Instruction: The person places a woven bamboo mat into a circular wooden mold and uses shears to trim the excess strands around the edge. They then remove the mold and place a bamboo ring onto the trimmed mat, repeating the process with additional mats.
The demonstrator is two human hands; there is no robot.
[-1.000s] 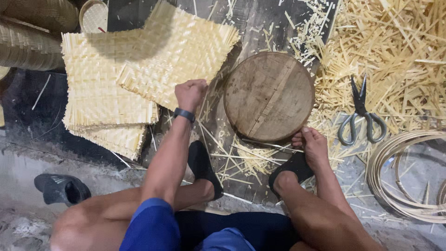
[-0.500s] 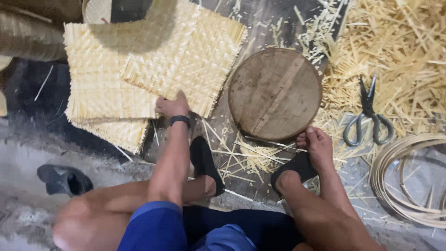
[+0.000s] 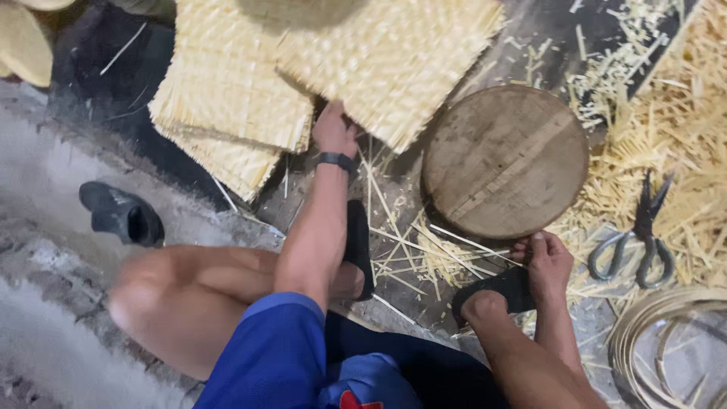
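— Broadly, what is seen across the upper part of the frame?

— Woven bamboo mats (image 3: 227,98) are stacked at the upper left, and one more woven mat (image 3: 394,60) is laid tilted over them at the upper centre. Its lower corner is gripped by the left hand (image 3: 335,130), whose fingers are closed on the frayed edge. A dark band (image 3: 334,160) is worn on that wrist.

— And to the right of that?

— A round wooden block (image 3: 505,160) is set flat on the ground at centre right, just beside the tilted mat's edge. A heap of bamboo shavings (image 3: 681,136) is spread along the right side of the frame.

— Where is the right hand kept?

— The right hand (image 3: 547,261) is found at lower right, just below the block, resting on a black sandal (image 3: 496,289) worn on the foot. Whether the fingers are curled around the strap cannot be told. The two hands are held well apart.

— What smaller things are noted?

— A coil of thin bamboo strips (image 3: 659,341) is seen in the lower right corner. Scissors (image 3: 640,242) are laid on the shavings, near the right hand but not touched. A second black sandal (image 3: 121,213) is left alone at the left, and loose splinters (image 3: 424,250) are scattered between the feet.
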